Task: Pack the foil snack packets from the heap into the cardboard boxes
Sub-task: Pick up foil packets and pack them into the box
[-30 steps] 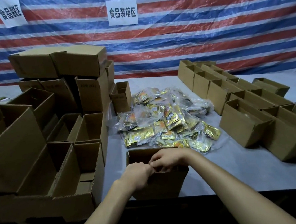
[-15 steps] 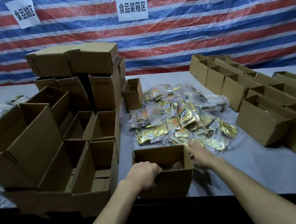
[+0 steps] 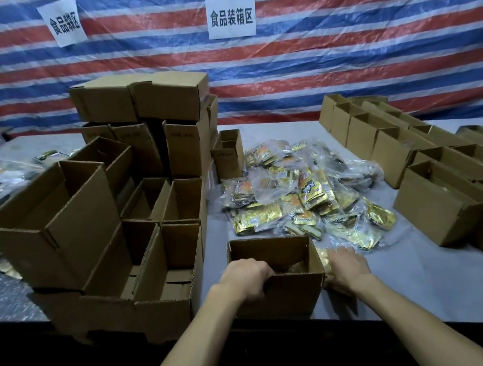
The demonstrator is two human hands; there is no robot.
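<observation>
Clutching the box point(image 3: 286, 296) rim, left grip point(image 3: 245, 277); right grip point(image 3: 347, 267) spread on packet point(image 3: 325, 260) alongside.

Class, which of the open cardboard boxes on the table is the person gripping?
The lone box nearest the person, before the packet heap: the left hand grips its near rim.

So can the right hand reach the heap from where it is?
Probably yes. The right hand lies beside the box, the heap has its near edge just ahead of the fingers, and nothing stands between.
</observation>
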